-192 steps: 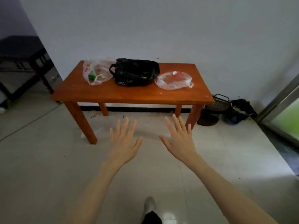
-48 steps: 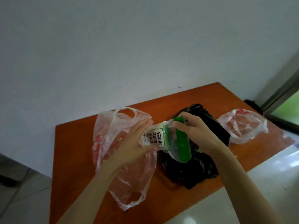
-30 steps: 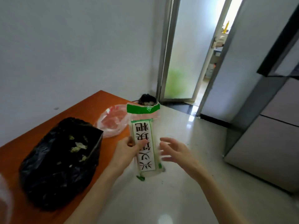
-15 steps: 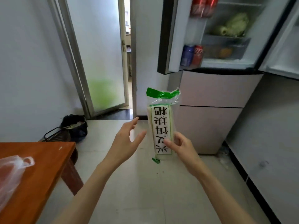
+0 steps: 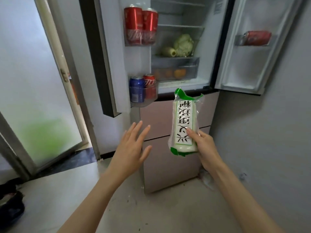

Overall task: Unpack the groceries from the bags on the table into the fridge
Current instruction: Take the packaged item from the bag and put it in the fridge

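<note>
My right hand [image 5: 204, 147] grips the lower end of a long white food packet [image 5: 184, 121] with green trim and black characters, held upright in front of the fridge's lower drawers. My left hand [image 5: 131, 148] hovers to the packet's left, fingers spread, holding nothing. The fridge [image 5: 178, 47] stands ahead with both upper doors open. The table and bags are out of view.
The left door [image 5: 117, 56] carries red cans [image 5: 140, 26] above and a blue and a red can [image 5: 142, 89] below. A cabbage [image 5: 183, 44] sits on a shelf, oranges [image 5: 179, 73] in a drawer. The right door [image 5: 249, 47] holds one can. A frosted glass door [image 5: 38, 98] stands left.
I have come closer to the fridge and the table has dropped out of view. The packet stays in my right hand, now nearer the open compartment; my left hand remains off it.
</note>
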Tool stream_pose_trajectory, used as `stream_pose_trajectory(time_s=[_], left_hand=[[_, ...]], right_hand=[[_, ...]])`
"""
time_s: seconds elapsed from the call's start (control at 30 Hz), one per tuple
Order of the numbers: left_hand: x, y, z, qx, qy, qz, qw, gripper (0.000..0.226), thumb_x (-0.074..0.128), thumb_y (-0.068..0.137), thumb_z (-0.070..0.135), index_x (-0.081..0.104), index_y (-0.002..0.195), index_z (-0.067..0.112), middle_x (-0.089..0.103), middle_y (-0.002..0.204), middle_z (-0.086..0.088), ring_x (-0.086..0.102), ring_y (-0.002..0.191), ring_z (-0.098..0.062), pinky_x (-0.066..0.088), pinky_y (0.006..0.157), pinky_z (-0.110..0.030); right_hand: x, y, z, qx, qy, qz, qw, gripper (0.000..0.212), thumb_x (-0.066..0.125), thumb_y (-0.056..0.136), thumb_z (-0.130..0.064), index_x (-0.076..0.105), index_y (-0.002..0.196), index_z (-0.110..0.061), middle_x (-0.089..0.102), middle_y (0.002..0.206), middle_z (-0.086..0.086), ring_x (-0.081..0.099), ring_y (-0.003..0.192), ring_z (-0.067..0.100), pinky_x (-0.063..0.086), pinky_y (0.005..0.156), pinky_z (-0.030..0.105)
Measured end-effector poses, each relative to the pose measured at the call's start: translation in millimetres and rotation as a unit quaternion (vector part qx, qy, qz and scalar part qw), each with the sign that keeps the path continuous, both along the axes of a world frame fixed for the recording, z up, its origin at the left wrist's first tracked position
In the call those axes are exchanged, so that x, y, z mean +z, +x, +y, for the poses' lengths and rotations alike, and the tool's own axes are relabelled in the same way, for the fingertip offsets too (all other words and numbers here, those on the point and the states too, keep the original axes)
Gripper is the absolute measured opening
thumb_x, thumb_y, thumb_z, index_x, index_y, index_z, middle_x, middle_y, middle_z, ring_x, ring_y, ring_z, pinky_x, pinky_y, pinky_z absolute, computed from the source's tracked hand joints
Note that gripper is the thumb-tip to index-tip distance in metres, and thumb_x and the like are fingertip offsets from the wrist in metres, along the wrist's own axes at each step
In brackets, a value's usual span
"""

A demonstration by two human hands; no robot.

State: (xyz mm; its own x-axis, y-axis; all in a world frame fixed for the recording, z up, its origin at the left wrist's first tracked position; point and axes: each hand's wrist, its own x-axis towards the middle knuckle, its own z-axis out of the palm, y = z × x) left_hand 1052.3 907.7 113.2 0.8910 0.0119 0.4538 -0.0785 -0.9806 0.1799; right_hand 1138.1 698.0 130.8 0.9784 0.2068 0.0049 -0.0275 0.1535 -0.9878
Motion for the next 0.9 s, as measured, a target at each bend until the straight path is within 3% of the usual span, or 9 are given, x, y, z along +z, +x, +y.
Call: stream_pose_trajectory(time_s=[0.07, 0.17, 0.33, 0.5, 0.67, 0.77, 0.9], left_hand=[[-6.3, 34.2, -3.8, -0.008, -0.003, 0.015, 1.0, 0.062, 0.032, 0.089, 0.048, 0.028, 0.144, 0.019, 0.03, 0.15, -0.014, 0.028, 0.138, -0.034, 0.029, 0.108, -0.049], [-16.2, 86.3, -13.1, -0.022, -0.009, 0.022, 0.999, 0.063, 0.031, 0.089, 0.048, 0.027, 0.145, 0.02, 0.026, 0.152, -0.013, 0.022, 0.14, -0.033, 0.026, 0.109, -0.047], [-21.0, 181.6, -32.3, -0.031, -0.038, -0.001, 0.999, 0.064, 0.044, 0.095, 0.038, 0.011, 0.148, 0.025, 0.004, 0.157, -0.005, -0.009, 0.141, -0.016, 0.007, 0.116, -0.035], [-3.5, 283.7, -55.5, -0.013, -0.077, -0.027, 0.997, 0.064, 0.039, 0.096, 0.041, 0.006, 0.148, 0.027, -0.006, 0.157, 0.002, -0.013, 0.143, -0.012, -0.001, 0.113, -0.025], [16.3, 367.7, -71.0, 0.006, -0.104, -0.038, 0.994, 0.067, 0.04, 0.094, 0.046, 0.003, 0.148, 0.032, -0.01, 0.157, 0.005, -0.016, 0.143, -0.01, 0.003, 0.117, -0.031], [31.7, 414.0, -72.6, 0.019, -0.104, -0.062, 0.992, 0.07, 0.043, 0.093, 0.048, 0.002, 0.147, 0.033, -0.009, 0.157, 0.003, -0.012, 0.143, -0.013, 0.001, 0.113, -0.028], [50.6, 474.1, -64.5, 0.017, -0.129, -0.102, 0.986, 0.071, 0.05, 0.09, 0.044, 0.011, 0.147, 0.031, 0.0, 0.157, 0.0, -0.006, 0.144, -0.016, 0.01, 0.116, -0.035]], right_hand=[[-3.2, 30.6, -3.7, -0.019, 0.011, 0.01, 1.0, 0.022, 0.064, 0.086, -0.023, 0.067, 0.101, -0.007, 0.074, 0.086, 0.005, 0.07, 0.08, 0.02, 0.055, 0.078, 0.037], [-8.3, 79.4, -9.1, -0.019, 0.01, 0.025, 0.999, 0.019, 0.064, 0.086, -0.023, 0.067, 0.098, -0.008, 0.074, 0.09, 0.01, 0.069, 0.085, 0.027, 0.054, 0.083, 0.042], [-4.3, 180.9, -15.6, 0.008, 0.013, 0.027, 1.0, 0.018, 0.062, 0.087, -0.022, 0.067, 0.099, -0.009, 0.074, 0.089, 0.007, 0.07, 0.082, 0.022, 0.054, 0.079, 0.037], [24.2, 295.3, -22.2, 0.04, -0.006, 0.007, 0.999, 0.019, 0.057, 0.09, -0.012, 0.065, 0.103, -0.002, 0.072, 0.093, 0.011, 0.069, 0.08, 0.021, 0.054, 0.069, 0.03], [61.6, 389.8, -17.8, 0.075, 0.009, -0.003, 0.997, 0.012, 0.054, 0.091, -0.009, 0.063, 0.095, -0.003, 0.07, 0.089, 0.01, 0.068, 0.076, 0.017, 0.052, 0.063, 0.027], [75.8, 435.9, -4.9, 0.103, 0.022, 0.007, 0.994, 0.023, 0.055, 0.09, -0.01, 0.06, 0.108, 0.003, 0.07, 0.1, 0.015, 0.069, 0.087, 0.024, 0.054, 0.075, 0.034], [94.1, 489.1, 22.6, 0.145, 0.039, 0.01, 0.989, 0.028, 0.056, 0.091, -0.013, 0.059, 0.116, -0.001, 0.069, 0.108, 0.016, 0.068, 0.097, 0.026, 0.055, 0.083, 0.037]])
